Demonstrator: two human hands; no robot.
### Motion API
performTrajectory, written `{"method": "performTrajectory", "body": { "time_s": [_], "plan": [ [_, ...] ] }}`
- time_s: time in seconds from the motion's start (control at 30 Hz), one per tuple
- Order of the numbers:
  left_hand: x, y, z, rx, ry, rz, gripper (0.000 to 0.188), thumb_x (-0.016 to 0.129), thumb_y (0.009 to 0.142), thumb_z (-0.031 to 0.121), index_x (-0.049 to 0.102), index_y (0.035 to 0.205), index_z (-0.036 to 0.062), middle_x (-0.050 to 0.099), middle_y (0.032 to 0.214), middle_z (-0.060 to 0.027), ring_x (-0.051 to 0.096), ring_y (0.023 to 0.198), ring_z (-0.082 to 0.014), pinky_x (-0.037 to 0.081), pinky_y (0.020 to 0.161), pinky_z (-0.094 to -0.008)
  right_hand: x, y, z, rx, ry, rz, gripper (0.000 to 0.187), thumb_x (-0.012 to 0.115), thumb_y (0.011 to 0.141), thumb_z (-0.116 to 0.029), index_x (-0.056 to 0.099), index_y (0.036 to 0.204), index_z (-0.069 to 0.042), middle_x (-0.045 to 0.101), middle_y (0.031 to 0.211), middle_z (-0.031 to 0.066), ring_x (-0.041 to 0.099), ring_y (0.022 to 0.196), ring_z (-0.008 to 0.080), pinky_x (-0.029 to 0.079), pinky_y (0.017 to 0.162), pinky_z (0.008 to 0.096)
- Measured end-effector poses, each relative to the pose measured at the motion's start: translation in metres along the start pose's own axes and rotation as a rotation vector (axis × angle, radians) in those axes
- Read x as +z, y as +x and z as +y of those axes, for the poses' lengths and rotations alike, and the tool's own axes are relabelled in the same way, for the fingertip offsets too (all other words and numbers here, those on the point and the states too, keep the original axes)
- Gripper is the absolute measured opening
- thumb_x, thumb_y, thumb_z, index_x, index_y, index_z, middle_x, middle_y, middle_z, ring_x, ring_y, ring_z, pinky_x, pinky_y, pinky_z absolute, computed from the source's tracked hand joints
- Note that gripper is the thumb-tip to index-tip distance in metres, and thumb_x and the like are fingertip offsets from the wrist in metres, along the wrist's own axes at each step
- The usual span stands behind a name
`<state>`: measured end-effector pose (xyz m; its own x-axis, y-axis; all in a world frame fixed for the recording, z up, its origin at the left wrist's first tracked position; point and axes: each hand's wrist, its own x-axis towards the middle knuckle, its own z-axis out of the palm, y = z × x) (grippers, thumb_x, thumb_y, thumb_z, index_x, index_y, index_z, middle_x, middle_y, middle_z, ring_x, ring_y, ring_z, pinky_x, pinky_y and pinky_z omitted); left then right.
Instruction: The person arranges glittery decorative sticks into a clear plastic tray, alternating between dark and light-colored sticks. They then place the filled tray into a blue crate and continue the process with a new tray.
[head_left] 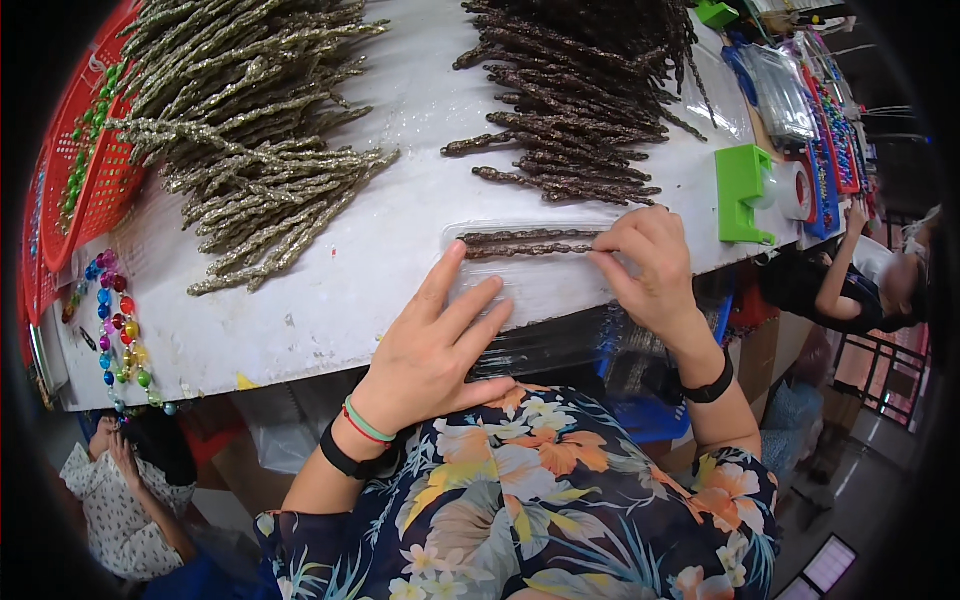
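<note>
Two brown glittery beaded strands (530, 247) lie side by side on a clear plastic sleeve (478, 268) near the table's front edge. My left hand (433, 332) rests over the sleeve's left part with fingers spread, its index fingertip at the strands' left end. At their right end, my right hand (645, 262) pinches the lower strand between thumb and fingers. Beyond my hands lies a heap of similar dark brown strands (590, 120). Another heap, of silvery-gold glittery strands (270, 150), lies to the left.
At left stand red plastic baskets (105, 180), with colourful bead necklaces (122, 330) hanging over the white table's (330, 335) front edge. A green tape dispenser (742, 195) stands at right, near blue trays of beads (823, 200). Other people sit at left and right.
</note>
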<state>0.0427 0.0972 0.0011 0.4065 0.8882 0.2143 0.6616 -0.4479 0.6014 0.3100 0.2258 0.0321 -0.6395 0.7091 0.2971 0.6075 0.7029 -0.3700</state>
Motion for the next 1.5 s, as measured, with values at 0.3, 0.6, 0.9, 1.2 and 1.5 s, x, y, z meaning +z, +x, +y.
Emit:
{"method": "performTrajectory", "body": {
  "time_s": [0.3,0.6,0.9,1.2,1.5],
  "plan": [
    [0.001,0.001,0.002,-0.009,0.010,0.012,0.067,0.086,0.076,0.047,0.072,0.127,0.0051,0.064,0.138,-0.0147,0.038,0.148,-0.0543,0.040,0.121,-0.0567,0.004,0.005,0.011,0.031,-0.041,0.112,0.014,0.083,0.076,-0.009,0.073,0.086,-0.010,0.063,0.091,0.0045,0.059,0.090,0.0263,0.042,0.080,0.0402],
    [0.001,-0.001,0.000,0.006,0.009,0.042,0.066,0.085,0.079,0.047,0.072,0.126,0.0038,0.065,0.138,-0.0137,0.040,0.147,-0.0536,0.042,0.119,-0.0564,-0.016,0.026,0.021,0.043,-0.009,0.180,0.011,0.079,0.080,-0.003,0.071,0.087,-0.007,0.068,0.091,0.0069,0.062,0.090,0.0292,0.045,0.083,0.0413],
    [0.002,0.000,-0.002,0.018,-0.018,0.037,0.066,0.085,0.080,0.049,0.072,0.125,0.0029,0.066,0.137,-0.0123,0.040,0.147,-0.0536,0.044,0.118,-0.0557,-0.023,-0.010,-0.001,0.103,0.074,-0.100,0.013,0.078,0.078,0.001,0.070,0.086,-0.005,0.068,0.089,0.0092,0.062,0.090,0.0289,0.046,0.084,0.0395],
    [0.000,0.000,0.006,-0.029,0.000,0.028,0.069,0.085,0.077,0.050,0.072,0.125,0.0013,0.067,0.136,-0.0137,0.041,0.146,-0.0552,0.040,0.121,-0.0574,-0.013,0.005,0.007,-0.041,0.067,-0.094,0.010,0.082,0.078,-0.010,0.074,0.084,-0.010,0.059,0.085,0.0041,0.058,0.082,0.0262,0.043,0.077,0.0403],
    [0.001,0.001,0.000,0.007,-0.018,0.020,0.069,0.088,0.075,0.046,0.072,0.126,0.0028,0.066,0.137,-0.0134,0.039,0.148,-0.0534,0.039,0.121,-0.0562,-0.004,0.038,0.036,0.044,-0.102,-0.062,0.013,0.076,0.083,-0.003,0.072,0.094,-0.007,0.063,0.092,0.0097,0.064,0.085,0.0320,0.053,0.077,0.0428]
  ]
}}
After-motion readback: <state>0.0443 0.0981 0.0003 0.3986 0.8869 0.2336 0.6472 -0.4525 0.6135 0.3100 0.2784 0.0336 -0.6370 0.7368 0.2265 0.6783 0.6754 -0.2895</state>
